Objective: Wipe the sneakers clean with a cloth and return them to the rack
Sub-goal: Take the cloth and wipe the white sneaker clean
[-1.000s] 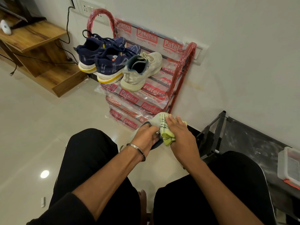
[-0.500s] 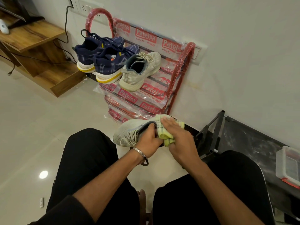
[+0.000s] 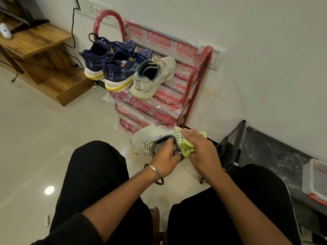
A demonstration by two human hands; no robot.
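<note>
A seated person's knees (image 3: 99, 174), in black trousers, frame the foreground above a glossy pale floor (image 3: 35, 138). Between them the left hand (image 3: 166, 156), a metal bangle (image 3: 155, 174) on its wrist, grips a white sneaker (image 3: 150, 137) at the collar — fingers curled into the opening, toe pointing left. The right hand (image 3: 201, 151) curls its fingers round a bunched yellow-green cloth (image 3: 184, 145) and presses it against the sneaker's heel. To the right stand a black frame (image 3: 235, 138) and a clear box (image 3: 316, 181) with an orange rim. Beyond, against the wall, a red rack (image 3: 200, 75) — still in printed plastic wrap — carries on its top shelf two navy sneakers (image 3: 113, 66) and, just beside them, the white mate (image 3: 154, 76). At far left sits a wooden unit (image 3: 35, 43).
</note>
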